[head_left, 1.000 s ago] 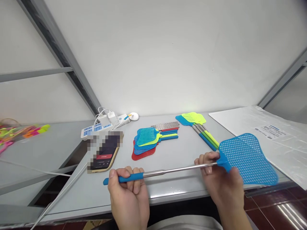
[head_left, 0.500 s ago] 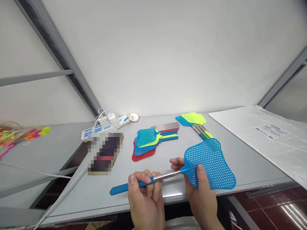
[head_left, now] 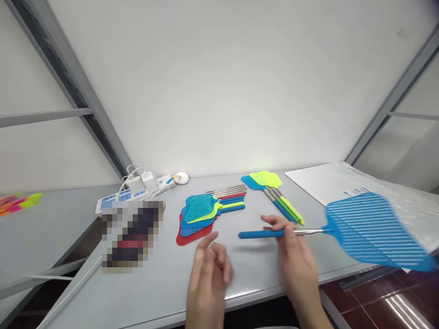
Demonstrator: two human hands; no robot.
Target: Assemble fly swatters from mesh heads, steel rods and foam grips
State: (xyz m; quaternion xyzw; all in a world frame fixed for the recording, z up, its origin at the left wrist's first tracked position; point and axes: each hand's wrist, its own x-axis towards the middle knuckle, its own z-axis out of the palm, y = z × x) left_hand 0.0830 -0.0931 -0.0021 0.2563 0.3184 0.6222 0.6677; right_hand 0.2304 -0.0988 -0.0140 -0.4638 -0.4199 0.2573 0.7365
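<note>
A blue fly swatter point(head_left: 373, 230) with a metal shaft is held out over the right front of the table, its mesh head blurred. My right hand point(head_left: 297, 251) pinches it where the blue handle meets the shaft. My left hand point(head_left: 210, 274) is empty above the front edge, index finger stretched and the others loosely bent. Beyond it lie stacked swatter heads point(head_left: 200, 210) in blue, yellow-green and red, beside loose metal rods point(head_left: 228, 189) with coloured handles. Behind my right hand rests a fanned pile of swatters point(head_left: 274, 194) with yellow-green and blue heads.
A power strip point(head_left: 113, 201) with plugs and white cables stands at the back left, near a pixelated item point(head_left: 133, 237). White wrapped sheeting point(head_left: 329, 180) covers the right side. Bright coloured pieces point(head_left: 20, 203) lie on the surface at far left.
My left hand has let go of the swatter's handle. My right hand has shifted its hold from the mesh head to the handle's end by the shaft, and the swatter has moved right.
</note>
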